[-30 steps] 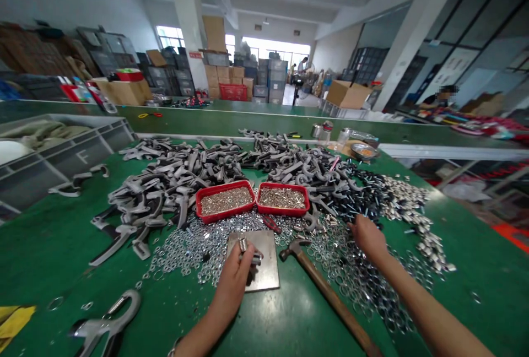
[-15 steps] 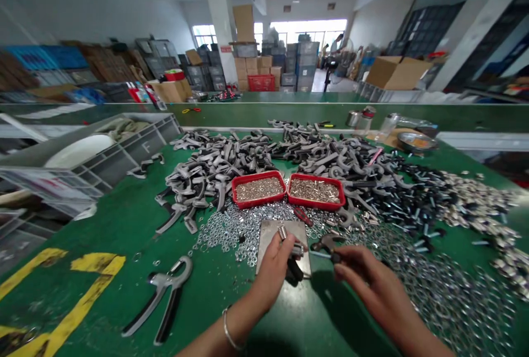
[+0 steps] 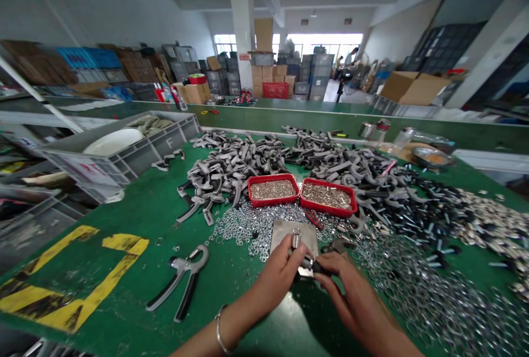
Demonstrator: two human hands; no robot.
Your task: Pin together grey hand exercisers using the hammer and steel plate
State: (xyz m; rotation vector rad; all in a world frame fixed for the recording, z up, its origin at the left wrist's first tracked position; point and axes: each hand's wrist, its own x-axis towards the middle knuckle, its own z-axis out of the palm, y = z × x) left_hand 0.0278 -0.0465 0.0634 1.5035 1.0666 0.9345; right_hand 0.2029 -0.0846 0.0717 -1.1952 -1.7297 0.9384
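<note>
Over a small metal plate [image 3: 285,228], my left hand [image 3: 275,271] is closed on a partly hidden hand grip strengthener piece. A coil spring [image 3: 296,239] stands up from it by the thumb. My right hand [image 3: 345,282] meets it from the right, fingers pinched round the black knob [image 3: 317,266] of a bolt. The bolt's shank is at the piece; how deep it sits I cannot tell. An assembled hand grip strengthener [image 3: 184,277] with a spring lies on the green table to the left. Another grey handle piece [image 3: 341,245] lies just behind my right hand.
Two red trays [image 3: 273,201] of small metal parts stand beyond the plate. Behind them are heaped grey handles [image 3: 239,158]. Nuts [image 3: 239,227] lie around the plate, with rings [image 3: 430,291] and black-knobbed bolts [image 3: 413,208] at right. A grey crate [image 3: 136,153] stands at left.
My right hand has brought the black-knobbed bolt left, up against the piece in my left hand. The spring now points more upright. The whole view has shifted slightly.
</note>
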